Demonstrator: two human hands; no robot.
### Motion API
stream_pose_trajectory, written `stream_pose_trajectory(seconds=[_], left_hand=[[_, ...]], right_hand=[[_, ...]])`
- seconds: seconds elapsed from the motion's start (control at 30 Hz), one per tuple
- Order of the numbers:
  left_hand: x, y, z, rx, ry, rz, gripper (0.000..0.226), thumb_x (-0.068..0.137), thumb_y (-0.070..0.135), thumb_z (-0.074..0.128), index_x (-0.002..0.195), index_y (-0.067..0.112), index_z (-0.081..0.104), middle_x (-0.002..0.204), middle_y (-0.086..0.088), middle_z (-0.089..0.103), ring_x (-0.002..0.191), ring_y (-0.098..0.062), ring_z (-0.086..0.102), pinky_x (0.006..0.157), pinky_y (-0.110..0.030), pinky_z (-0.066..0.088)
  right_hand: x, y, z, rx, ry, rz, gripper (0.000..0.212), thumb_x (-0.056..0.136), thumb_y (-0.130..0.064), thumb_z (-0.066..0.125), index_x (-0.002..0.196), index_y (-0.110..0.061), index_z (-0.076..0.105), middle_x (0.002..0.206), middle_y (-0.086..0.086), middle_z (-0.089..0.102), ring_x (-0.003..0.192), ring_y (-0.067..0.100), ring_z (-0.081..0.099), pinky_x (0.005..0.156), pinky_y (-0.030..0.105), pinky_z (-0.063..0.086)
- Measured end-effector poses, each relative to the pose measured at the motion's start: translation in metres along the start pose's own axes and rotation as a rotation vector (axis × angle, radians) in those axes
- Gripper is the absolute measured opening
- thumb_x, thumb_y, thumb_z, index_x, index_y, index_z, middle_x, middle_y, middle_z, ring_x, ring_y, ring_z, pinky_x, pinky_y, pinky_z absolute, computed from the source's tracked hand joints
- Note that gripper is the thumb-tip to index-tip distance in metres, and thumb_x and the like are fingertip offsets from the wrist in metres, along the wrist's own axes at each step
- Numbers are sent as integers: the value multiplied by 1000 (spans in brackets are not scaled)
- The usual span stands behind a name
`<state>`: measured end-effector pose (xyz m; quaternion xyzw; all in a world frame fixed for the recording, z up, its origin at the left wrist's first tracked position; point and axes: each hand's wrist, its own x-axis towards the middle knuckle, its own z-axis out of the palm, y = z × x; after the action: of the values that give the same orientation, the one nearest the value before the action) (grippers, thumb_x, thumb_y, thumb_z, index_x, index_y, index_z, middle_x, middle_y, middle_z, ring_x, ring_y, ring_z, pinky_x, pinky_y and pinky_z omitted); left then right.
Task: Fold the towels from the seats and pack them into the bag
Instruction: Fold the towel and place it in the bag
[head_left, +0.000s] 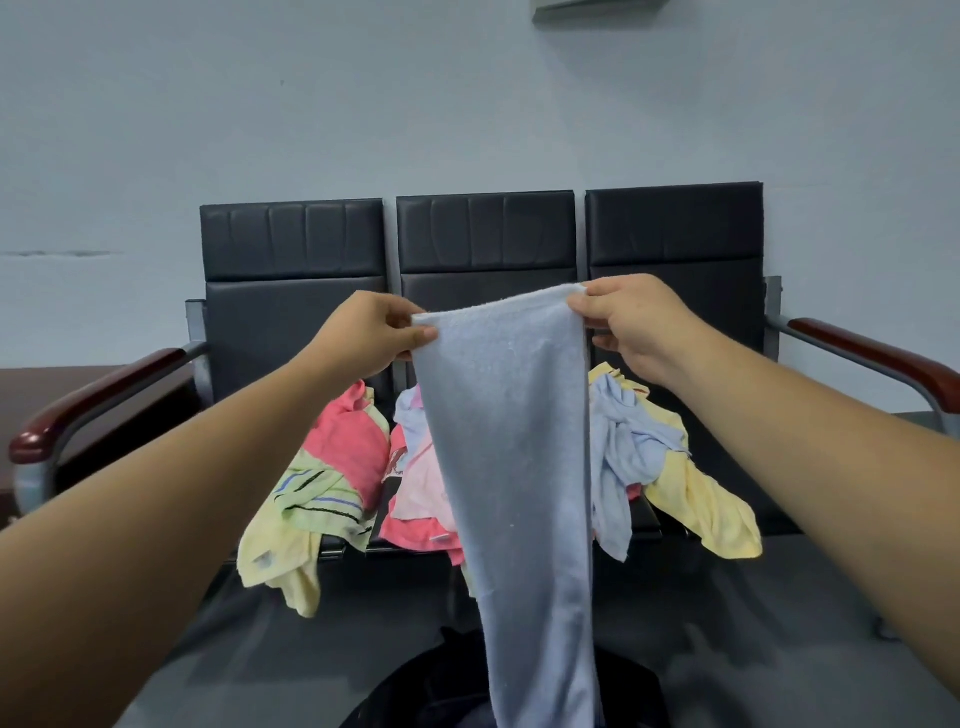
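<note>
Left grip and right grip pinch the hanging blue towel at its top corners.

Black three-seat bench under a crumpled heap of coloured towels

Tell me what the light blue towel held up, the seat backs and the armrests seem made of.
Light blue towel: looks like cotton terry, matte, with a nubby looped pile and a limp drape. Seat backs: black padded faux leather or vinyl, maybe real leather; faint sheen and creases. Armrests: dark red-brown with glossy highlights, probably varnished wood or a wood-look plastic.
</note>
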<state>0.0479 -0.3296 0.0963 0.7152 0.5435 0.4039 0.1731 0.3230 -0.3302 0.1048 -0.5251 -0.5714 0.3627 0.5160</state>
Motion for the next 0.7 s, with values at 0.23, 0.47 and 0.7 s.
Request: stream_pose_trajectory(seconds=[0.23,0.47,0.7], left_hand=[[-6,2,14,-459,-123,-65,22,98,17,63,106,-4,65,92,-14,71,85,-28,68,79,-40,57],[-12,10,37,-424,-182,-19,21,93,18,69,106,1,72,107,-26,71,91,-29,70,91,-48,56],[-34,-28,71,-608,-336,-126,27,91,16,72,117,9,68,114,-7,74,109,-24,70,93,-36,54]], right_hand=[[-13,4,11,233,-371,-88,18,101,-8,59,114,-1,68,116,17,72,111,33,70,96,48,57],[-22,15,38,11,-472,-97,22,93,-6,70,113,2,71,110,20,73,97,23,73,87,38,62],[-7,22,41,486,-296,25,15,92,7,63,105,7,68,92,17,73,83,24,72,77,35,63]])
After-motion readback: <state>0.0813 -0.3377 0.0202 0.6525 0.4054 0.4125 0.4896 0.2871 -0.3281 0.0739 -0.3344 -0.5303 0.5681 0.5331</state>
